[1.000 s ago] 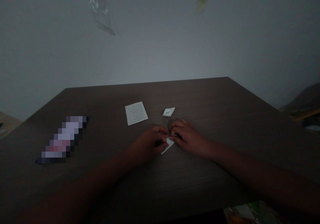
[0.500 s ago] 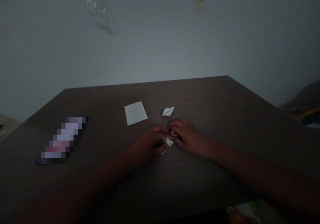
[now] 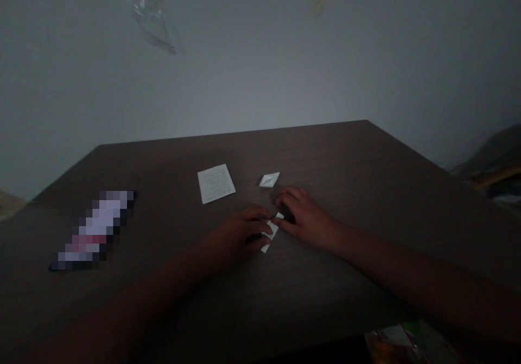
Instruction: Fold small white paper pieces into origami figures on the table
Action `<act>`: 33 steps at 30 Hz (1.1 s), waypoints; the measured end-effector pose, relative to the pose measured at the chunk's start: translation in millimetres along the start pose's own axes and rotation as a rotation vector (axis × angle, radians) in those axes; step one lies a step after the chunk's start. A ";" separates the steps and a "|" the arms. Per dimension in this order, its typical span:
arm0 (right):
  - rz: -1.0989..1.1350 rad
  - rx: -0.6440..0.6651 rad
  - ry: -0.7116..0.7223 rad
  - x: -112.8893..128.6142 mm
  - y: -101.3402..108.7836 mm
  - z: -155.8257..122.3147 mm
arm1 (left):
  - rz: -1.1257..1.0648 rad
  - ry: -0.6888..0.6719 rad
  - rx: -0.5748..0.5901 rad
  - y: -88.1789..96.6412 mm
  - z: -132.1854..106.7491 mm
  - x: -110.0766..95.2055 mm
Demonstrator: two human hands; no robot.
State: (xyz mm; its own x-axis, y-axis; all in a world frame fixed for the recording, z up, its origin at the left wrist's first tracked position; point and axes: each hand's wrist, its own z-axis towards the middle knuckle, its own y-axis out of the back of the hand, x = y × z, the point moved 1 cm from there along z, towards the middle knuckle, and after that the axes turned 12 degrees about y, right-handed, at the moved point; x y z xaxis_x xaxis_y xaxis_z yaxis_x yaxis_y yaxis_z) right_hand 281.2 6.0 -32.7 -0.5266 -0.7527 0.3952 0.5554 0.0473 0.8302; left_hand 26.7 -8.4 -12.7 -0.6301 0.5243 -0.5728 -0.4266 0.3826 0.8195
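A small folded white paper (image 3: 274, 229) lies slanted on the dark wooden table (image 3: 325, 288), partly hidden by fingers. My left hand (image 3: 240, 232) has its fingertips and thumb on the paper's left side, holding it against the table. The thumb of my right hand (image 3: 305, 217) touches the paper's upper right part, while the other fingers arch above the table, apart from the thumb. Just beyond my hands rests a small white folded paper piece (image 3: 269, 180), shaped like a diamond with a raised middle.
A square white sheet with printed text (image 3: 216, 184) lies left of the diamond piece. Farther left is a pixelated, phone-like dark-edged object (image 3: 93, 231). A pale wall (image 3: 260, 71) rises behind the table, with clear plastic (image 3: 150, 19) on it. Colourful packaging (image 3: 396, 337) shows below the near edge.
My right fingers have lifted and spread away from the folded paper, leaving the thumb on it. More of the paper shows now. The view has shifted slightly.
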 end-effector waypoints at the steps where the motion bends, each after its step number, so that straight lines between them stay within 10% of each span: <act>1: 0.006 -0.007 0.013 0.8 1.2 -0.7 | 0.000 0.005 0.002 -0.4 -0.4 -0.9; 33: -0.043 -0.065 0.043 -15.4 7.5 -4.8 | 0.113 0.071 -0.048 -11.5 -8.4 -0.3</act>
State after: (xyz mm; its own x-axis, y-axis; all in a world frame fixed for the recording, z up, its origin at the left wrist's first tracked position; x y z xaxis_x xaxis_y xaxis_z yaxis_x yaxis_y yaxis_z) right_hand 296.5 14.8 -34.5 -0.5236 -0.7809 0.3407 0.5740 -0.0278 0.8184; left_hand 26.3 -19.4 -21.8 -0.7195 0.5058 -0.4759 -0.3802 0.2867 0.8794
